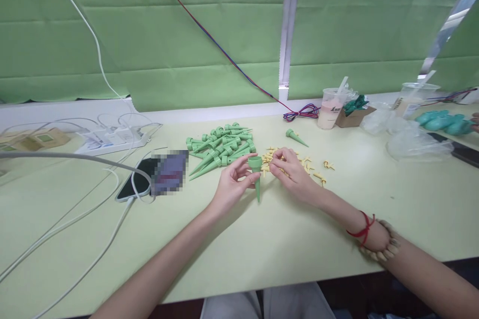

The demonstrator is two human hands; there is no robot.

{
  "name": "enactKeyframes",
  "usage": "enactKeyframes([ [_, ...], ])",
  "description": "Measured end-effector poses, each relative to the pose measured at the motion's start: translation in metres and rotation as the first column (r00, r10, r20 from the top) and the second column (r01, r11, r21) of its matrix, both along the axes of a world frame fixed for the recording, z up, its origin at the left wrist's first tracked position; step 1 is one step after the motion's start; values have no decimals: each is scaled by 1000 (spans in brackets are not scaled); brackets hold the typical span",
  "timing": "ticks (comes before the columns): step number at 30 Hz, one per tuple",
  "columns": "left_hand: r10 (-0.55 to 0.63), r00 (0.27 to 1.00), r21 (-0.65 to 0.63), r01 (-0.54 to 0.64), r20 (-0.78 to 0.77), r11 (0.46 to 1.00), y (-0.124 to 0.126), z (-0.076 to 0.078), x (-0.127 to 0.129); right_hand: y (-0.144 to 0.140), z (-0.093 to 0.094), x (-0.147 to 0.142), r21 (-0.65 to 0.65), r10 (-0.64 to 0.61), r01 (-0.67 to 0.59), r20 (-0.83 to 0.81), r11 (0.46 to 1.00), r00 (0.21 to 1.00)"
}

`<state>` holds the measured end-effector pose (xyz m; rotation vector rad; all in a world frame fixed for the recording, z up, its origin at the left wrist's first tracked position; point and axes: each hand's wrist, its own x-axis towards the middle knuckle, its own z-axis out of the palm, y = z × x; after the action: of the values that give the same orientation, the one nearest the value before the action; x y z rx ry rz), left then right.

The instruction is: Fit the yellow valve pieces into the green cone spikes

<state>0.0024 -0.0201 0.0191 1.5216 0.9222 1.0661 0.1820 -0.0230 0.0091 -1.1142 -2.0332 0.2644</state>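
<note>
My left hand [236,179] grips a green plastic watering spike [257,184] between thumb and fingers, its wide cup end up and its point down. Just to the right, my right hand [292,172] is closed in a pinch; what its fingertips hold, if anything, I cannot make out. Small yellow plastic pieces [307,164] lie scattered under and around that hand. Behind my left hand is a heap of similar green spikes [220,144]. One lone green spike [296,137] rests on its side beyond the yellow pieces.
On the left are a phone [140,179] with cables and a white power strip [112,139]. A cup of pink drink [329,109], a small cardboard box [355,117], plastic bags [415,144] and teal objects [445,122] stand at the right. Another person's fingers show at the right edge.
</note>
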Motion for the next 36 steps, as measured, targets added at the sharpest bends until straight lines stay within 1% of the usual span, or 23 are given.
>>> enactKeyframes([
  [2, 31, 999, 71, -30, -14, 997, 0, -2, 0, -2, 0, -3, -158, 25, -39, -88, 987, 996],
  [3, 41, 999, 90, -39, -15, 995, 1, -2, 0, -2, 0, -5, -243, 37, -67, -127, 968, 991],
  [4, 40, 999, 89, -39, -12, 995, 1, -2, 0, -3, 0, -6, -303, 45, -90, -151, 949, 987],
  [5, 33, 999, 68, -32, -7, 997, 1, -1, 0, -4, 0, -7, -324, 48, -97, -153, 941, 987],
  [6, 21, 1000, 31, -21, 0, 999, 1, 0, 0, -4, 0, -7, -301, 44, -81, -128, 950, 991],
  [7, 8, 1000, -10, -8, 8, 1000, 0, 1, 1, -3, -1, -6, -229, 29, -46, -79, 972, 996],
  [8, -3, 1000, -46, 3, 13, 999, 0, 3, 1, -3, -2, -5, -122, 4, -6, -21, 993, 1000],
  [10, -21, 1000, -85, 22, 13, 996, 0, 5, 1, -1, -4, -2, 87, -49, 42, 79, 995, 996],
  [11, -27, 1000, -82, 28, 12, 996, -1, 5, 1, 0, -5, -1, 144, -60, 45, 105, 989, 993],
  [13, -27, 1000, -34, 27, 0, 999, -1, 4, 1, 0, -5, 1, 153, -36, 23, 87, 988, 996],
  [15, 4, 1000, 60, -2, -30, 998, -1, 1, 0, -2, -4, -1, 43, 16, -15, -11, 999, 1000],
  [17, 52, 997, 164, -41, -63, 986, -1, -1, -1, -4, -3, -4, -160, 57, -85, -174, 983, 983],
  [18, 75, 994, 206, -57, -77, 977, 0, -1, -1, -5, -3, -7, -278, 66, -142, -268, 950, 961],
  [20, 106, 990, 237, -81, -94, 968, 0, -1, -2, -6, -3, -11, -461, 53, -274, -436, 844, 898],
  [21, 106, 990, 218, -83, -95, 972, 1, 0, -2, -6, -3, -13, -503, 40, -318, -488, 804, 872],
  [22, 93, 992, 178, -76, -89, 981, 1, 1, -2, -7, -4, -14, -511, 32, -331, -507, 793, 861],
  [23, 70, 995, 125, -60, -73, 990, 1, 2, -1, -7, -4, -14, -489, 35, -308, -489, 816, 871],
  [24, 43, 998, 69, -39, -52, 997, 1, 3, -1, -7, -3, -14, -434, 43, -255, -442, 864, 896],
  [26, 4, 1000, -1, -4, -17, 1000, 1, 4, -1, -8, -1, -12, -267, 50, -136, -306, 954, 951],
  [28, 7, 1000, 14, -7, -25, 1000, 2, 4, -1, -9, 1, -10, -167, 57, -94, -216, 981, 975],
  [29, 20, 999, 46, -18, -43, 999, 2, 3, -1, -9, 1, -9, -174, 68, -105, -208, 979, 976],
  [32, 69, 993, 177, -51, -97, 983, 3, -1, -3, -8, 0, -9, -295, 93, -172, -264, 940, 960],
  [36, 110, 985, 282, -68, -133, 957, 5, -4, -5, -3, -6, -12, -405, 57, -229, -394, 885, 917],
])
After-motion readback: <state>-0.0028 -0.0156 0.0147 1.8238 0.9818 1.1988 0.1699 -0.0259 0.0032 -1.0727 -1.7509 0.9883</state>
